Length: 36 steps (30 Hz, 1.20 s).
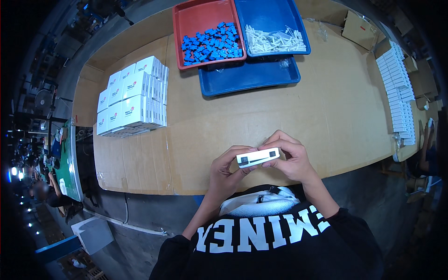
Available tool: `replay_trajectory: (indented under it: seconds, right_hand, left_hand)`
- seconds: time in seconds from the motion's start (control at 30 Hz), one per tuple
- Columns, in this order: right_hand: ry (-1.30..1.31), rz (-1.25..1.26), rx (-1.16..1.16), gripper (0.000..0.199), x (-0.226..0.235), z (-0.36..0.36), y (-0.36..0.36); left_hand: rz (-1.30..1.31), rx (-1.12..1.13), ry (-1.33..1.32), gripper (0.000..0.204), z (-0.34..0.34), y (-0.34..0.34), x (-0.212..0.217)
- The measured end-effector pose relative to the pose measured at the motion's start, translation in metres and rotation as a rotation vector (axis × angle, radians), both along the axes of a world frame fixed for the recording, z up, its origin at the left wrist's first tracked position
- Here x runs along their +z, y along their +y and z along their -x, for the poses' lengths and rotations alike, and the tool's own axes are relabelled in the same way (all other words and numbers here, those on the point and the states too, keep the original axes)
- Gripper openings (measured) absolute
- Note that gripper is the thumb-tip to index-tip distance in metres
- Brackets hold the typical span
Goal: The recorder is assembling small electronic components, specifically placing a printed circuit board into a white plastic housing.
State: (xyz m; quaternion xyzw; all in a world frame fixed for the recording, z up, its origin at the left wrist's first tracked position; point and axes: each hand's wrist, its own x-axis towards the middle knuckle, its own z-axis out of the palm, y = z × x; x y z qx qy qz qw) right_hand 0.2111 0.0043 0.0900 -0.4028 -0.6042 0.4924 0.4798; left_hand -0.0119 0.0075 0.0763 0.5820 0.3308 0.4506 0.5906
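Observation:
Both my hands hold one small white box [258, 157] just above the near edge of the cardboard-covered table [289, 116]. My left hand [227, 172] grips its left end from below and behind. My right hand [288, 156] wraps over its right end, fingers curled on top. The box's long side, with two dark square marks, faces me.
A stack of white boxes [133, 98] sits at the left. At the far side a red tray [205, 32] holds blue parts, a blue tray [273, 28] holds white parts, and another blue tray [249, 77] lies in front. A long row of white boxes [399, 93] runs along the right.

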Motion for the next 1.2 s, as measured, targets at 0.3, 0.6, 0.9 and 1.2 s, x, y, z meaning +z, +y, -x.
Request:
replay_trajectory:
  seconds: [0.3,0.6,0.9,1.2]
  right_hand:
    - [-0.015,-0.004,-0.001,0.037,-0.001,0.001,0.0]
    - [-0.033,-0.04,-0.023,0.036,-0.007,-0.002,-0.001]
    - [0.253,0.212,-0.101,0.038,0.0,0.005,-0.004]
    - [-0.006,0.033,0.057,0.032,0.004,0.001,0.002]
  left_hand:
    - [-0.029,0.007,0.022,0.035,0.0,0.001,-0.007]
    - [-0.029,-0.009,0.069,0.033,-0.001,0.001,-0.006]
    - [0.248,0.096,-0.111,0.034,-0.01,-0.006,-0.002]
    - [0.046,0.022,0.25,0.033,-0.003,-0.003,0.01]
